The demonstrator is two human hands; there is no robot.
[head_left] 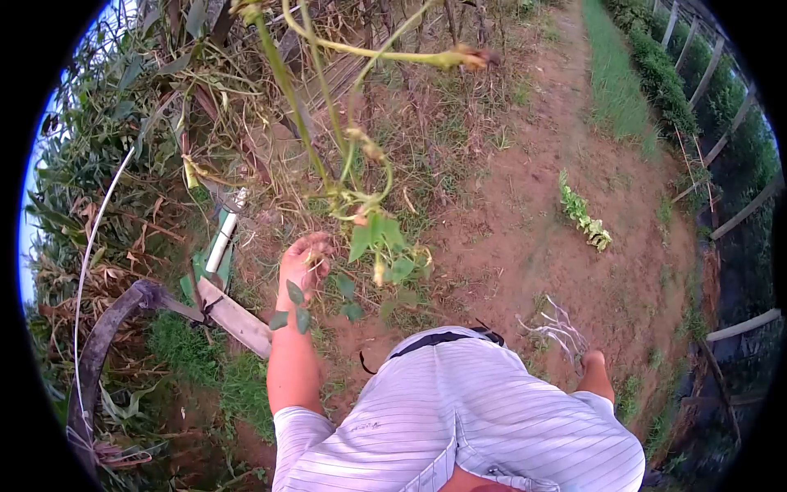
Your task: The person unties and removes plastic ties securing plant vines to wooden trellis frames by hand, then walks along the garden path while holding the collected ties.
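My left hand (pixel 307 256) is raised among the climbing plants, its fingers curled in around what looks like a thin pale vine stem. Small green leaves (pixel 298 307) hang in front of that wrist. Just above and to the right dangles a vine (pixel 373 234) with green leaves and yellowed tips, close to the camera. Low on the right, my right hand (pixel 593 359) is closed on a bunch of thin whitish strings (pixel 561 330), which fan out toward the upper left. Its fingers are only partly visible.
Dry, tangled vines on stakes (pixel 393 107) stand ahead. A dark curved frame (pixel 111 328) and a pale board (pixel 238 318) are at left. On the reddish dirt path (pixel 525 205) lies a pulled leafy plant (pixel 584 215). A post-and-net fence (pixel 738 213) runs along the right.
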